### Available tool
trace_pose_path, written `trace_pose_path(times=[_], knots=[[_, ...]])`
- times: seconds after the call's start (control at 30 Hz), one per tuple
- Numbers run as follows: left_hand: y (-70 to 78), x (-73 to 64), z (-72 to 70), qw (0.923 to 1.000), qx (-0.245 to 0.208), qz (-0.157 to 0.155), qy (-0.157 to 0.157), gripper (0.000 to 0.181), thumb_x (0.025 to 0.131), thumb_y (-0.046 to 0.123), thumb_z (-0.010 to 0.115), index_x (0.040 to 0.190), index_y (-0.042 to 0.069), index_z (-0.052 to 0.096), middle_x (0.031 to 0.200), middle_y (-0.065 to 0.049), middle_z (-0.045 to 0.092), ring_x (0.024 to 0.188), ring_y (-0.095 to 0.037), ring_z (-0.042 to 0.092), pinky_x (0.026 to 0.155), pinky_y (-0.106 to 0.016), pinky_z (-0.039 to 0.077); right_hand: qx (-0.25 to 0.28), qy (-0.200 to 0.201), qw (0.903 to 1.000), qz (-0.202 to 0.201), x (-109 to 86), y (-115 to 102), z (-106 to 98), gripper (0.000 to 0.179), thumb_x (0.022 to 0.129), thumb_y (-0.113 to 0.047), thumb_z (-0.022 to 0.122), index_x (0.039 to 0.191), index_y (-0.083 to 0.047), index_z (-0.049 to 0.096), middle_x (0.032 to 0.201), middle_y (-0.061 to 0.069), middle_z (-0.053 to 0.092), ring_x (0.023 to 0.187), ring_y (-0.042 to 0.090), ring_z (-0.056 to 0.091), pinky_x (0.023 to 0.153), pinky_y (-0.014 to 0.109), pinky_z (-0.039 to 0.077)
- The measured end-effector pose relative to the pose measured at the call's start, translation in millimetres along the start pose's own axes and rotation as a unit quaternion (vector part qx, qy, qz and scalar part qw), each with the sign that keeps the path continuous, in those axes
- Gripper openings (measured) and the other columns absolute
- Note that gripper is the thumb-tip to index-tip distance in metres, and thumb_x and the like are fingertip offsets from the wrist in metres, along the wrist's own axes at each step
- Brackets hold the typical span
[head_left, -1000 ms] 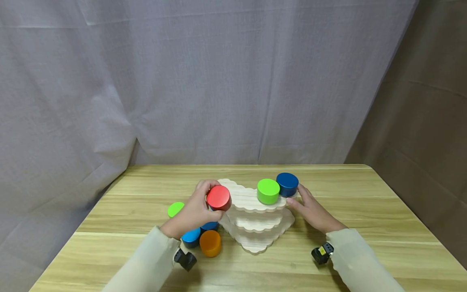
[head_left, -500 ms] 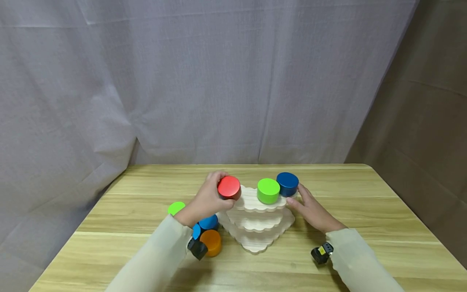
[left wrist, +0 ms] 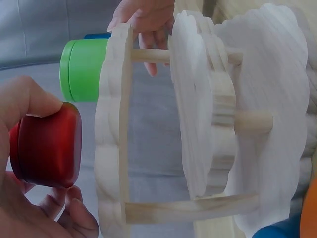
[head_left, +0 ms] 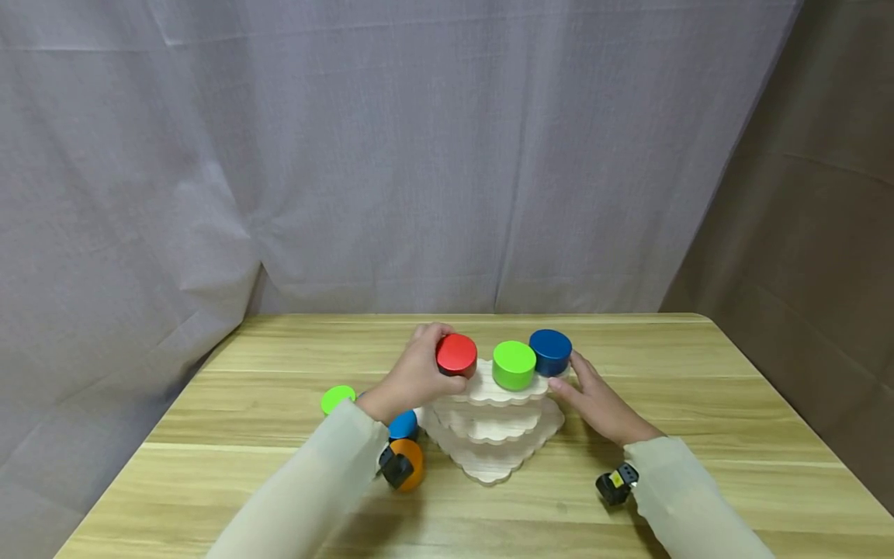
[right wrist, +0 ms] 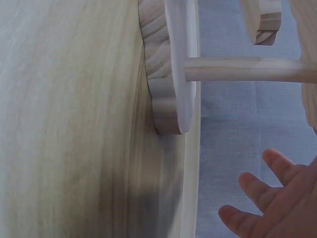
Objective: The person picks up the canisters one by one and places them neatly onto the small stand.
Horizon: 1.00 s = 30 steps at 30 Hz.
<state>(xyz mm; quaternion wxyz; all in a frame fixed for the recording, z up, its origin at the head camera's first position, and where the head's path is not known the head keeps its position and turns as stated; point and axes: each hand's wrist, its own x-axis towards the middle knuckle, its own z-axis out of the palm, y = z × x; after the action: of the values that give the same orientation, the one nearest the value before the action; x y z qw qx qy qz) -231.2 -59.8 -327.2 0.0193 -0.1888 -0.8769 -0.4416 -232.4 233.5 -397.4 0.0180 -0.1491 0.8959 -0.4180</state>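
Observation:
My left hand (head_left: 417, 371) grips a small round red tin (head_left: 457, 354) between thumb and fingers. In the left wrist view, a narrow gap separates the red tin (left wrist: 49, 144) from the top board of a three-tier wooden stand (head_left: 489, 394) with scalloped edges. A green tin (head_left: 514, 366) and a dark blue tin (head_left: 550, 352) stand on that board, toward its right corner. My right hand (head_left: 601, 404) rests at this corner, thumb on the board's edge and forefinger beside the blue tin. Its other fingers (right wrist: 257, 193) stretch out loosely below the board.
Left of the stand on the wooden table (head_left: 698, 404) are an orange tin (head_left: 414, 466), a blue tin (head_left: 403, 425) and a light green tin (head_left: 338, 398), partly hidden by my left arm. A grey curtain (head_left: 447, 155) hangs behind the table.
My left hand has carried the red tin to the right and farther back, over the top board's left part. The right hand and the stand have stayed in place.

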Motion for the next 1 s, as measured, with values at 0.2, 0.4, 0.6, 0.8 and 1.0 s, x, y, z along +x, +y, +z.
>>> trace_pose_path(times=[0.2, 0.4, 0.6, 0.8, 1.0], knots=[[3.5, 2.4, 6.5, 0.9999, 0.014, -0.003, -0.005, 0.057, 0.071, 0.008, 0.077, 0.121, 0.004, 0.051, 0.118, -0.012, 0.048, 0.107, -0.026, 0.048, 0.086, -0.04, 0.049, 0.0, 0.001, 1.0, 0.0, 1.0, 3, 1, 0.079, 0.101, -0.043, 0.044, 0.155, -0.007, -0.001, 0.157, 0.028, 0.003, 0.141, 0.052, 0.006, 0.102, 0.075, 0.012], [7.3, 1.9, 10.5, 0.9994, 0.029, 0.002, -0.018, 0.054, 0.072, 0.011, 0.078, 0.119, 0.005, 0.051, 0.115, -0.011, 0.049, 0.103, -0.024, 0.051, 0.084, -0.038, 0.049, 0.002, 0.004, 1.0, -0.005, 0.3, 2, 0, 0.078, 0.101, -0.042, 0.044, 0.155, -0.006, 0.001, 0.157, 0.029, 0.004, 0.141, 0.052, 0.007, 0.102, 0.075, 0.011], [9.0, 1.7, 12.9, 0.9987, 0.044, 0.001, -0.023, 0.055, 0.073, 0.014, 0.077, 0.12, 0.005, 0.052, 0.113, -0.011, 0.049, 0.1, -0.023, 0.051, 0.084, -0.037, 0.049, 0.004, 0.007, 0.9999, -0.013, -1.4, -1, -1, 0.077, 0.1, -0.038, 0.048, 0.155, -0.006, 0.002, 0.156, 0.03, 0.007, 0.14, 0.053, 0.009, 0.102, 0.075, 0.013], [10.2, 1.6, 14.2, 0.9973, 0.066, 0.0, -0.033, 0.057, 0.074, 0.019, 0.077, 0.124, 0.006, 0.051, 0.114, -0.01, 0.05, 0.099, -0.023, 0.053, 0.083, -0.037, 0.05, 0.006, 0.009, 0.9998, -0.018, -1.5, -1, -1, 0.077, 0.1, -0.036, 0.048, 0.155, -0.006, 0.003, 0.156, 0.029, 0.008, 0.14, 0.053, 0.01, 0.102, 0.075, 0.014], [9.5, 2.4, 14.9, 0.9966, 0.075, -0.002, -0.036, 0.057, 0.074, 0.02, 0.077, 0.124, 0.007, 0.052, 0.113, -0.008, 0.052, 0.099, -0.023, 0.052, 0.082, -0.037, 0.05, 0.001, 0.009, 0.9999, -0.012, -1.1, -1, 0, 0.077, 0.1, -0.038, 0.047, 0.155, -0.007, 0.003, 0.156, 0.029, 0.008, 0.14, 0.053, 0.01, 0.101, 0.075, 0.014]])
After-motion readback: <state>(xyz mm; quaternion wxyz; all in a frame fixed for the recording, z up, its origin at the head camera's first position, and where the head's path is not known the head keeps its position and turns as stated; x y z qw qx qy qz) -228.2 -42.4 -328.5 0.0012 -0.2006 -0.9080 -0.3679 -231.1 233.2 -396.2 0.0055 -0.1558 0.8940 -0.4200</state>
